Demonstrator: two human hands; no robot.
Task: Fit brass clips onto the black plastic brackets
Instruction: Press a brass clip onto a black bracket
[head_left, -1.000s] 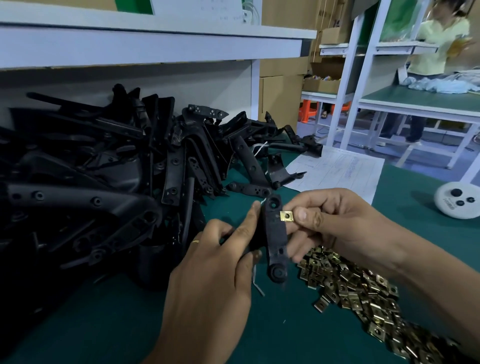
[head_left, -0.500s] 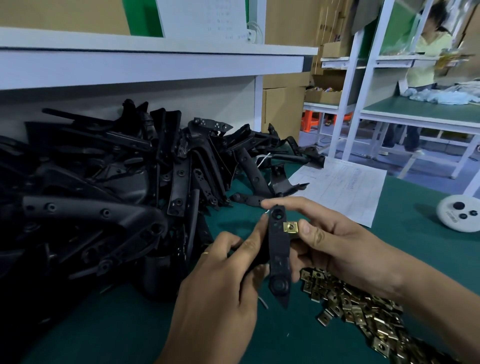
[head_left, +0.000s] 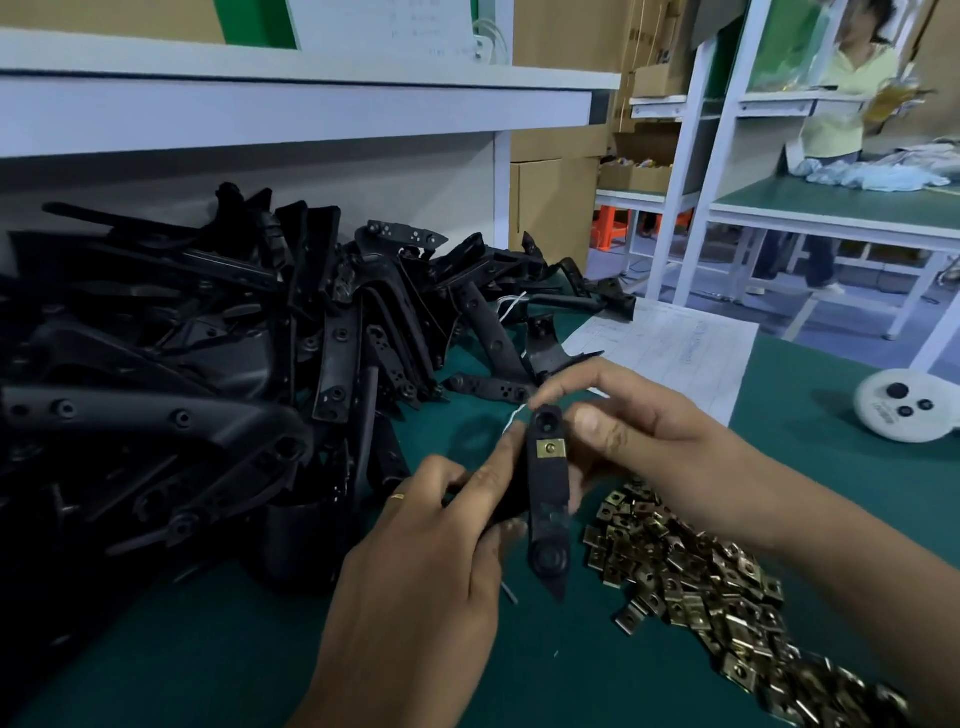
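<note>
Black plastic bracket is held upright above the green table, near centre. It is gripped along its left edge by the left hand, fingers curled round it, a ring on one finger. One brass clip is seated near the bracket's upper end. The right hand is closed on the bracket's top, forefinger over the tip, thumb beside the clip. Loose brass clips are heaped near right; a bracket pile is stacked left.
</note>
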